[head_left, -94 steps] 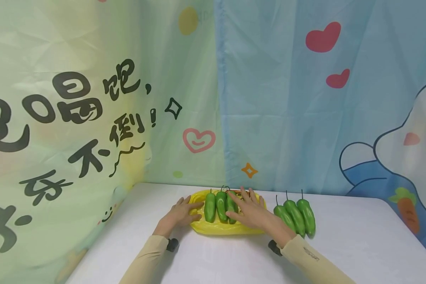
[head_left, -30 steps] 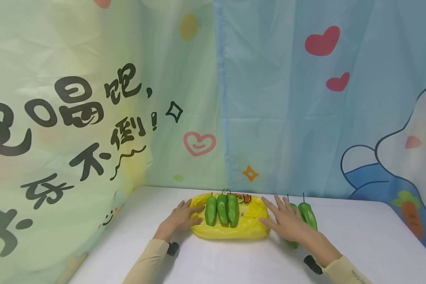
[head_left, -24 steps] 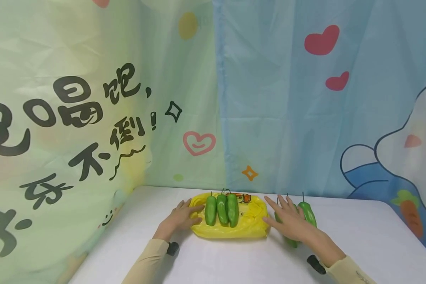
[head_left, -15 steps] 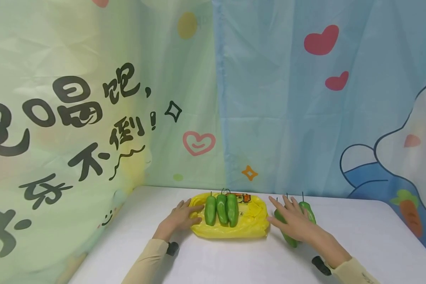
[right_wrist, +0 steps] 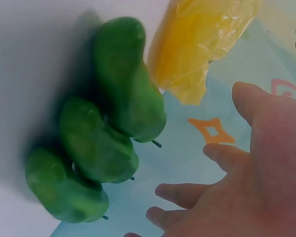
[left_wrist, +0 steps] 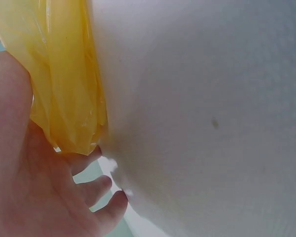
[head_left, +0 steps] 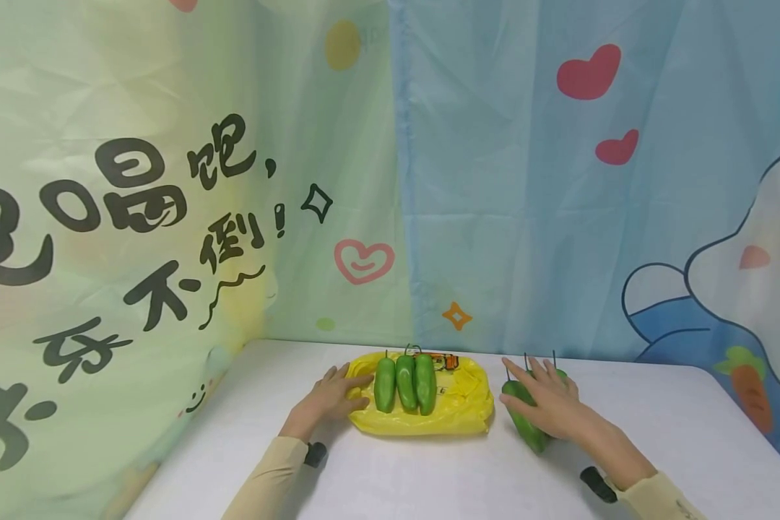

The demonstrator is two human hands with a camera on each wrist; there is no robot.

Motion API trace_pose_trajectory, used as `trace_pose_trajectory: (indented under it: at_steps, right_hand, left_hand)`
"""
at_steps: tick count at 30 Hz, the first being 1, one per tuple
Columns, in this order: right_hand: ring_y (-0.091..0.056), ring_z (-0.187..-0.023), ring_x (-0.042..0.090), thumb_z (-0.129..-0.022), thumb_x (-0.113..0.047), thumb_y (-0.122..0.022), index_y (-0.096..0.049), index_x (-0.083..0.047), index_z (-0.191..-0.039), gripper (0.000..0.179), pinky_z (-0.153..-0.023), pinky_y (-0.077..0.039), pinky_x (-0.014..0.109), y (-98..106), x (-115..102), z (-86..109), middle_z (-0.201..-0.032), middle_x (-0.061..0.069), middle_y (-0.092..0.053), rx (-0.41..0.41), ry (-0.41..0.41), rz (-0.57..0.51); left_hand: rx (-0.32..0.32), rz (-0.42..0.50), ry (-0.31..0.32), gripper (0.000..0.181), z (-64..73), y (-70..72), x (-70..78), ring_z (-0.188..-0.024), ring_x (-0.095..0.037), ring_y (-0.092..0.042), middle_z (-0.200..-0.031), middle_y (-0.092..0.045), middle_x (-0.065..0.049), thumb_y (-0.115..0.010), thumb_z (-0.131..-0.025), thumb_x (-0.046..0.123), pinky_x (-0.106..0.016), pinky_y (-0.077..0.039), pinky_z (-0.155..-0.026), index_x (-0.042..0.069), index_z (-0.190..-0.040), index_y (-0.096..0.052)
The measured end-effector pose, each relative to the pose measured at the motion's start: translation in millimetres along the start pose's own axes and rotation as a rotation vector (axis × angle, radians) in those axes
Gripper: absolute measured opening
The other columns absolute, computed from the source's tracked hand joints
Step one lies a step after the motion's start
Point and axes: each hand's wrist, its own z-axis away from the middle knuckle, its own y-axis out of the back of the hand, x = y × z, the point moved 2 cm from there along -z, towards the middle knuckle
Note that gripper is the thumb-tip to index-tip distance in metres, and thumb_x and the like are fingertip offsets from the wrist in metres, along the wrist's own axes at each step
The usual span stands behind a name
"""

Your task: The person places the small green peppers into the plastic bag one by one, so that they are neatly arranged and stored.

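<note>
A crumpled yellow plastic bag [head_left: 458, 421], spread wide like a shallow bed, lies on the white table. Three green peppers [head_left: 406, 383] rest side by side on its left half, stems pointing away. My left hand [head_left: 328, 397] touches the bag's left end, fingers loosely spread; the left wrist view shows the yellow plastic [left_wrist: 71, 74] against that hand. To the right, my right hand [head_left: 546, 401] hovers with spread fingers over a second row of three green peppers [head_left: 523, 419], partly hiding them. In the right wrist view these peppers [right_wrist: 128, 79] lie apart from the fingers.
Printed curtains [head_left: 481, 180] stand behind the table and along its left side. White tabletop [head_left: 390, 477] stretches in front of the bag. Small black wrist devices [head_left: 598, 485] sit under both wrists. Orange printing [head_left: 445, 361] shows at the bag's back edge.
My right hand has moved right, from beside the peppers on the bag to above the peppers on the table. The left hand has stayed at the bag's left end.
</note>
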Motion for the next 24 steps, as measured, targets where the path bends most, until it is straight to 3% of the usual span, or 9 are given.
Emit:
trace_pose_trajectory:
  at_steps: [24]
  right_hand:
    - [-0.017,-0.138,0.069,-0.096,-0.056,-0.057,-0.042,-0.017,-0.152,0.070,-0.100,-0.018,0.089,7.5,45.7,7.3,-0.151,0.045,-0.027,0.011,-0.044,0.063]
  left_hand:
    - [-0.009,0.002,0.001,0.052,-1.0,-0.2,-2.5,-0.151,-0.051,-0.016,-0.164,-0.025,-0.023,-0.060,-0.098,0.042,-0.069,-0.018,-0.121,0.029,-0.148,-0.052]
